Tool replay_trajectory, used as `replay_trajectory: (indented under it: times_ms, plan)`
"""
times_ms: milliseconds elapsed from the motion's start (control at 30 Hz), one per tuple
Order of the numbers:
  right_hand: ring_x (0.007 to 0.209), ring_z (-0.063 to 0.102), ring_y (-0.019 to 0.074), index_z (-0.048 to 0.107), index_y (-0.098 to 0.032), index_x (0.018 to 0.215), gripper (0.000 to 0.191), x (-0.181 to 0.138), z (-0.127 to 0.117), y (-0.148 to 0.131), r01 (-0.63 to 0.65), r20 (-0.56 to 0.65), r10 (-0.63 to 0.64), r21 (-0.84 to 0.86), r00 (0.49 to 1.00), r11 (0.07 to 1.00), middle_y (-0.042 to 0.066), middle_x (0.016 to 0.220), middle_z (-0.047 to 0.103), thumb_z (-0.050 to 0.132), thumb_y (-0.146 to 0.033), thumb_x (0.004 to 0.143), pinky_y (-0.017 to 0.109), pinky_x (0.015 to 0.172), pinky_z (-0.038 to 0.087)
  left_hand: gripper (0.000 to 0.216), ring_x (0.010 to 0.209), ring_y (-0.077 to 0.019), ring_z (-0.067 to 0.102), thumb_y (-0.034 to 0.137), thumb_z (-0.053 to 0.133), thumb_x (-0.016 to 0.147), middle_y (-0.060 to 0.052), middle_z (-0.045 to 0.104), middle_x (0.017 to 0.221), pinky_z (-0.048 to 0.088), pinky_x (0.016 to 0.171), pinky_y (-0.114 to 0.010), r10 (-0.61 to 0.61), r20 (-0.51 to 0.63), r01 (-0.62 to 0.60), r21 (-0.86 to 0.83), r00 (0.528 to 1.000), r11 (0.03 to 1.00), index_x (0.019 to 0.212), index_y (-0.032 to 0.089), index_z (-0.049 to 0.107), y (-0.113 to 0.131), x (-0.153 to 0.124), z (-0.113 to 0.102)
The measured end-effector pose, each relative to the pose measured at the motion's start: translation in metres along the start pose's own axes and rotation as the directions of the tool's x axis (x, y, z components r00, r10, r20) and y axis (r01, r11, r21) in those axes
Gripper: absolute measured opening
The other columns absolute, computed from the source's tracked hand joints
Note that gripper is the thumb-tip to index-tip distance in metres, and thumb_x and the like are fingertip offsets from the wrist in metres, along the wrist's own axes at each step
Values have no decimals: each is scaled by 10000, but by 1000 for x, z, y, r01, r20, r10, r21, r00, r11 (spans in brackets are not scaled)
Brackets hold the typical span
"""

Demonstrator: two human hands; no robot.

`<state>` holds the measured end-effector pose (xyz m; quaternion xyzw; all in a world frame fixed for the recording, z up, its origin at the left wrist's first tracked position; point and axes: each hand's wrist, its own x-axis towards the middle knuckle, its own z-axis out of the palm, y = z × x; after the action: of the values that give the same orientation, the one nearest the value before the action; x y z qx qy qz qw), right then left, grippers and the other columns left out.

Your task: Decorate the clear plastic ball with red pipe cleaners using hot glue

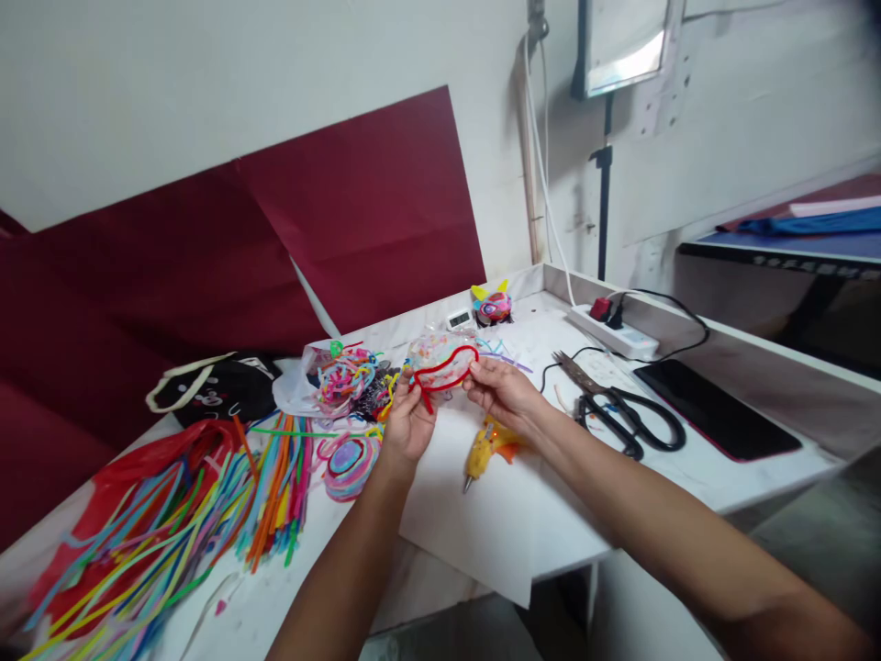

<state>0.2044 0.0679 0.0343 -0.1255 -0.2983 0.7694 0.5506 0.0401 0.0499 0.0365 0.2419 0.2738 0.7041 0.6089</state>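
In the head view, your left hand (408, 424) and right hand (504, 389) pinch opposite sides of a red loop (440, 367), held up mid-scene. The glue gun (484, 450) lies nearer on white paper (474, 528); scissors (628, 418) rest right, pipe cleaners (275, 496) left.

I have both bare arms stretched forward, hands near each other, not touching. Left forearm (351, 551) rises steeply, right forearm (640, 505) slants in from lower right. Left hand (411, 422) pinching, fingers curled; right hand (506, 393) pinching too.
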Motion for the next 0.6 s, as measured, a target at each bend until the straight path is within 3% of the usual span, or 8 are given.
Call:
replay_trajectory:
  times_ms: [200, 433, 600]
  plan:
    - [531, 632, 96, 591, -157, 684, 314, -3, -7, 1, -58, -16, 59, 42, 998, 997, -28, 592, 655, 880, -244, 595, 161, 449, 472, 456, 737, -56, 687, -54, 357, 893, 3, 738, 832, 538, 727, -156, 11, -11, -12, -21, 1000, 1000, 1102, 226, 650, -12, 6, -7]
    - [526, 655, 111, 595, -167, 753, 245, -2, -14, 4, -83, -61, 87, 66, 994, 994, -19, 607, 672, 812, -275, 711, 174, 450, 488, 423, 759, -51, 682, -54, 403, 869, 16, 728, 849, 526, 757, -151, -6, -35, 5, -17, 999, 1000, 1081, 224, 641, -24, 9, -17]
    - [524, 653, 103, 578, -179, 753, 263, -3, -15, 7, -90, -88, 97, 76, 991, 993, -16, 652, 696, 817, -274, 704, 167, 438, 470, 343, 775, -51, 678, -49, 450, 848, 22, 715, 839, 521, 776, -159, -20, -34, 19, -15, 999, 1000, 963, 211, 642, -26, 4, -20]
